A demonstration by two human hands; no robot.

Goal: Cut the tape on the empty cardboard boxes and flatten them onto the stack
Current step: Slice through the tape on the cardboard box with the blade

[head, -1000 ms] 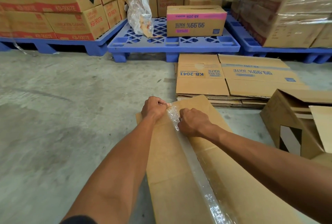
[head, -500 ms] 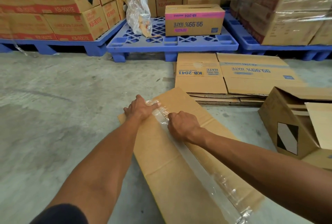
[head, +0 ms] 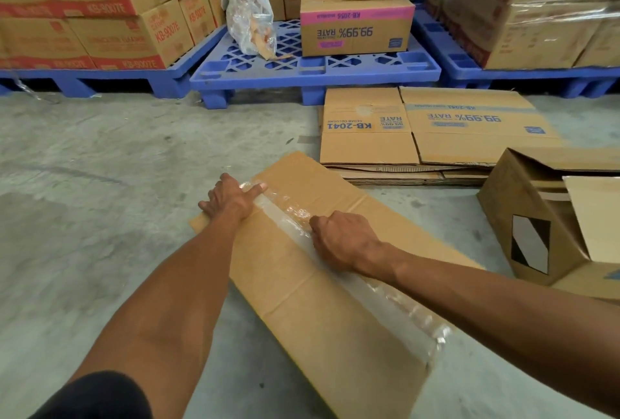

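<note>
A plain cardboard box lies on its side on the concrete floor in front of me. A strip of clear tape runs down its seam. My left hand presses flat on the far end, fingers spread and thumb on the tape. My right hand is a closed fist on the tape line, nearer me. It grips something small that its fingers hide. The stack of flattened boxes lies on the floor just beyond.
An open empty box lies tipped over at the right. Blue pallets line the back. They carry a pink-banded carton, a clear plastic bag and stacked cartons. Bare concrete floor spreads to the left.
My left hand has opened from a fist to a flat press on the far end. My right fist has slid along the tape toward me. The box has swung left.
</note>
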